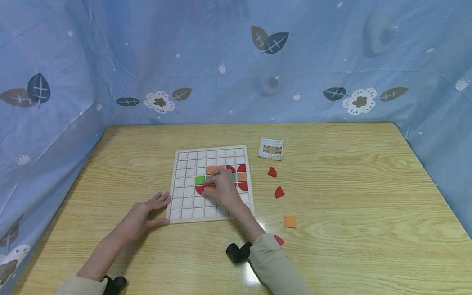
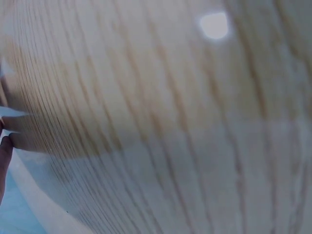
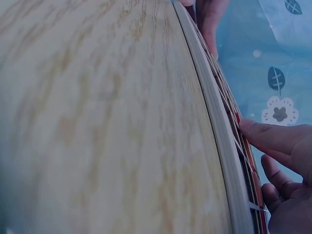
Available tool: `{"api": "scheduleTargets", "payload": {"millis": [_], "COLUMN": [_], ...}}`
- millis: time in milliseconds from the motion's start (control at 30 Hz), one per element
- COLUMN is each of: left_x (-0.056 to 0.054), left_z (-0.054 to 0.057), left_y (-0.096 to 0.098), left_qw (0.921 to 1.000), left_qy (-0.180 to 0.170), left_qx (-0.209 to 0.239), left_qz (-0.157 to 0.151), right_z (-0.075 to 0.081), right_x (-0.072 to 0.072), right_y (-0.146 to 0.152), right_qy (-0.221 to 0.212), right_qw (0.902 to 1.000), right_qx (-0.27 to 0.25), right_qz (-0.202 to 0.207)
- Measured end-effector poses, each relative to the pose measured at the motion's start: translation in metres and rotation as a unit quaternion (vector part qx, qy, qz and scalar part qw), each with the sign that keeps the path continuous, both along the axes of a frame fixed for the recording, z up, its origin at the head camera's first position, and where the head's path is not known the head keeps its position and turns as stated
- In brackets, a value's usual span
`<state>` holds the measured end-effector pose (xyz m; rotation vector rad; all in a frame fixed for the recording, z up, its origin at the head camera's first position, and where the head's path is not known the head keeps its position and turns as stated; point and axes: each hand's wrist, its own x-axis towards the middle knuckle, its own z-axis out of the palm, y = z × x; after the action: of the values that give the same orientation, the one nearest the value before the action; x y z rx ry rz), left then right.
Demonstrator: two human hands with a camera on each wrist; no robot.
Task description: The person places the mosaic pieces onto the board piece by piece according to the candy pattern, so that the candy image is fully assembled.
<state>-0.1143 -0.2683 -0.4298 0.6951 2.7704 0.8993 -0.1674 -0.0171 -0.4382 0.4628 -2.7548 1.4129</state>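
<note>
A white gridded board (image 1: pixel 186 200) with a wooden frame lies on the table. Set in its squares are a light green square tile (image 1: pixel 199 180), orange square tiles (image 1: pixel 211 170) and red quarter-circle tiles (image 1: pixel 243 186). Over the board, my right hand (image 1: pixel 224 189) reaches with thumb and forefinger apart, beside a red quarter-circle tile (image 1: pixel 199 190) in the grid. The right wrist view shows the thumb (image 3: pixel 265 132) touching a red tile's edge; the hand covers some tiles. My left hand (image 1: pixel 140 216) rests fingertips and thumb along the board's left edge.
A printed pattern card (image 1: pixel 271 149) lies beyond the board's right side. Loose on the table are red quarter-circle tiles (image 1: pixel 279 192), an orange square tile (image 1: pixel 290 221) and a red piece (image 1: pixel 279 240) partly behind the right sleeve. A blue patterned curtain (image 1: pixel 222 53) surrounds the table.
</note>
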Motion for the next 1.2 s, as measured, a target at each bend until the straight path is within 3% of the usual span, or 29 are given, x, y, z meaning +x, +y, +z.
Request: {"api": "scheduleTargets", "payload": {"millis": [233,433,533,700,867,1033,1200], "left_x": [-0.002,-0.004,-0.004,-0.001,0.0,0.001,0.001], "left_z": [-0.001,-0.002,-0.002,-0.002,-0.002,0.0,0.001], "left_y": [0.003,0.004,0.003,-0.001,-0.003,-0.003,-0.001], "left_qw": [1.0,1.0,1.0,0.9999,0.9997,0.9997,0.9996], "left_qy": [-0.001,-0.002,0.001,0.004,0.018,0.023,0.028], "left_qx": [0.0,-0.001,-0.006,-0.011,-0.016,-0.01,-0.006], "left_qz": [-0.003,-0.004,-0.002,0.003,0.002,-0.004,-0.007], "right_z": [0.0,0.005,0.012,0.025,0.038,0.045,0.043], "right_x": [0.0,0.002,0.005,0.019,0.036,0.052,0.064], "right_y": [0.004,0.018,0.032,0.063,0.103,0.146,0.184], "right_qy": [-0.002,0.063,0.069,0.0,-0.087,-0.14,-0.168], "right_qw": [1.0,0.9975,0.9958,0.992,0.9756,0.9643,0.9645], "right_qx": [0.001,-0.032,-0.06,-0.125,-0.189,-0.202,-0.185], "right_qz": [-0.003,0.001,-0.006,-0.021,-0.071,-0.098,-0.086]}}
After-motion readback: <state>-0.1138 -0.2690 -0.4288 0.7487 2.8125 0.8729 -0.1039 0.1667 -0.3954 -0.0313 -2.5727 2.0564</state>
